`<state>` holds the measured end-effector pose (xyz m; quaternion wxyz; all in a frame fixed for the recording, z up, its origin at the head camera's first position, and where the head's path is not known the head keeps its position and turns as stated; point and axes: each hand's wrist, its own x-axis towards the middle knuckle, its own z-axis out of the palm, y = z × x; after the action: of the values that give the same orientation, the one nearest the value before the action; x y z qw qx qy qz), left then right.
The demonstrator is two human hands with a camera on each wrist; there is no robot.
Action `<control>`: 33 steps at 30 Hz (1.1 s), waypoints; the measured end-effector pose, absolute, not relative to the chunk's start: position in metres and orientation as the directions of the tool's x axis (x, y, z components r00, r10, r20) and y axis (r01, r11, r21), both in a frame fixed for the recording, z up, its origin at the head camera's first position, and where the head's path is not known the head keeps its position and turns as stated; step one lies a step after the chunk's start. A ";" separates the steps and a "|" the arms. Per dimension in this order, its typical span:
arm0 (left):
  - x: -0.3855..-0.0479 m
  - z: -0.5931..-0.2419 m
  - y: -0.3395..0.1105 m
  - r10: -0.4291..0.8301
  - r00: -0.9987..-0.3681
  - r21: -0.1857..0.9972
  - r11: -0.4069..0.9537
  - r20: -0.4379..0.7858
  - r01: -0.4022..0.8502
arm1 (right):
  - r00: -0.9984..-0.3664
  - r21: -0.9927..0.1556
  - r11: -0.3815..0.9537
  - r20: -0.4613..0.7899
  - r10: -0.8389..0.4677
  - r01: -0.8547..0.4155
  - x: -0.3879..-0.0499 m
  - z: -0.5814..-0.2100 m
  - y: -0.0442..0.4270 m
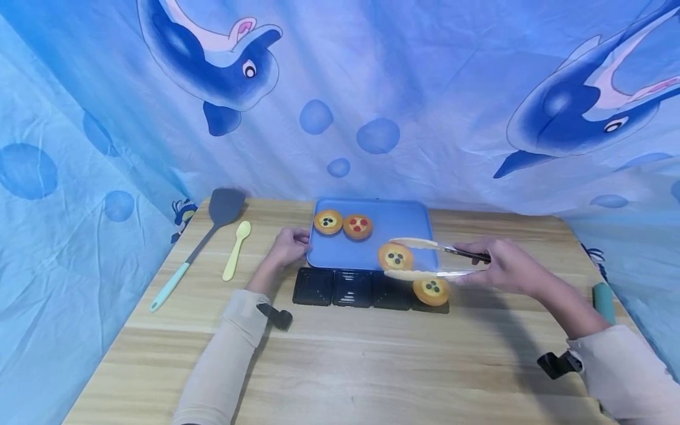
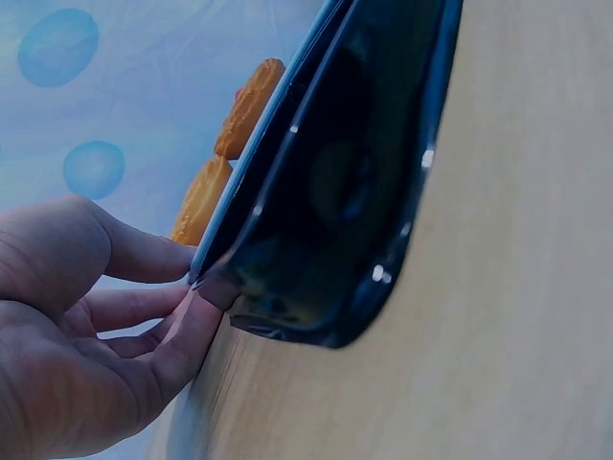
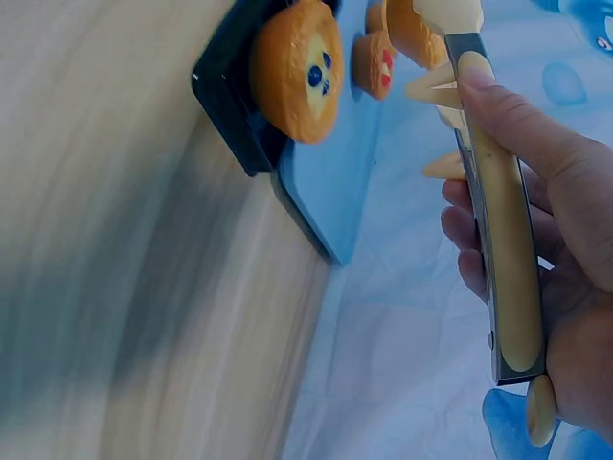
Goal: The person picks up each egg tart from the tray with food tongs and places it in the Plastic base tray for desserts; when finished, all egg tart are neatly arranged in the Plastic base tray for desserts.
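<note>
My left hand (image 1: 291, 247) pinches the left edge of a blue tray (image 1: 393, 218), thumb and fingertips meeting at its rim (image 2: 194, 273). In my right hand (image 1: 504, 265) is a pair of tongs (image 3: 508, 240), its arms spread around an egg tart with dark berries (image 1: 395, 258) above the tray's front edge. Another berry-topped tart (image 3: 295, 72) sits in the rightmost compartment of a black plastic tray (image 1: 352, 289), just in front of the blue one. On the blue tray's left side lie a tart with dark berries (image 1: 327, 222) and one with red pieces (image 1: 358, 226), side by side.
A grey spatula with a mint handle (image 1: 212, 233) and a pale yellow spoon (image 1: 236, 251) lie left on the wooden table (image 1: 340, 366). A teal cylinder (image 1: 603, 302) is at the right edge. Behind hangs a blue dolphin-print cloth (image 1: 425, 88).
</note>
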<state>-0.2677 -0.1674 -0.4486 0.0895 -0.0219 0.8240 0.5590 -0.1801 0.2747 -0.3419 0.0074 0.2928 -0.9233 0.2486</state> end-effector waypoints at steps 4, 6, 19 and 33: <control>-0.268 -0.449 -0.167 0.063 -0.983 0.914 0.381 -0.173 -0.136 | -0.830 -0.472 0.702 0.127 -0.544 -0.533 -0.171 -0.344 0.273; -0.268 -0.450 -0.167 0.062 -0.982 0.916 0.375 -0.177 -0.141 | -0.831 -0.473 0.705 0.116 -0.544 -0.528 -0.168 -0.346 0.273; -0.266 -0.449 -0.167 0.057 -0.980 0.915 0.371 -0.191 -0.157 | -0.819 -0.419 0.729 0.064 -0.570 -0.541 -0.167 -0.351 0.268; -0.267 -0.450 -0.168 0.054 -0.978 0.920 0.355 -0.201 -0.169 | -0.783 -0.364 0.728 0.004 -0.623 -0.581 -0.173 -0.349 0.259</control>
<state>-0.2672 -0.1675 -0.4502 0.0987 -0.0352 0.8170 0.5670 -0.1734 0.2593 -0.3492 -0.0594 0.3244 -0.9276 0.1754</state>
